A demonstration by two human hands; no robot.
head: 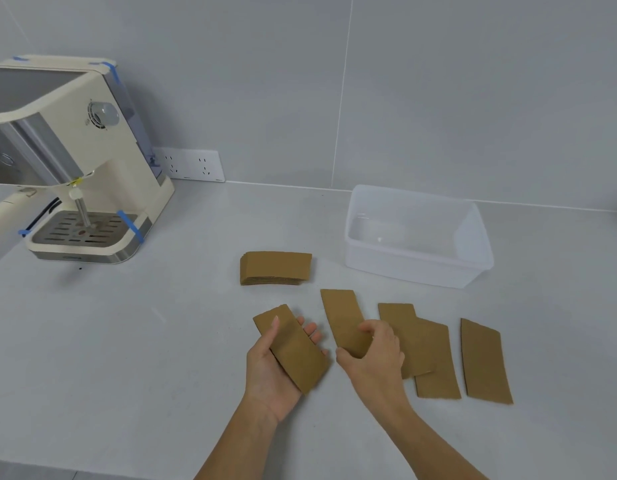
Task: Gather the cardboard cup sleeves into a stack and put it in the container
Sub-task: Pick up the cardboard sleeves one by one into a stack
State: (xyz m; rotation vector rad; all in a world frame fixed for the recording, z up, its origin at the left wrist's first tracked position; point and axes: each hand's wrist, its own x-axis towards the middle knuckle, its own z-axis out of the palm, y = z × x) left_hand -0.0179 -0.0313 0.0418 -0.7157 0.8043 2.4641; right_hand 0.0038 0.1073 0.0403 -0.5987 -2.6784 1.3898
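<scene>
Two bare forearms enter from the bottom edge, no sleeves, cuffs or gloves anywhere on the visible length. Left hand [270, 372]: no ring, no watch, no band at the wrist; thumbnail short, trimmed close, unpainted as far as can be told. Right hand [373, 355]: seen from the back, knuckles rounded, likewise no ring, bracelet or watch at the wrist. Forearms slim, smooth, no marks, tattoos or plasters that show. Fingers slender; nails on the right hand too small or hidden to judge. Nothing of the upper arms, shoulders or clothing comes into the frame
</scene>
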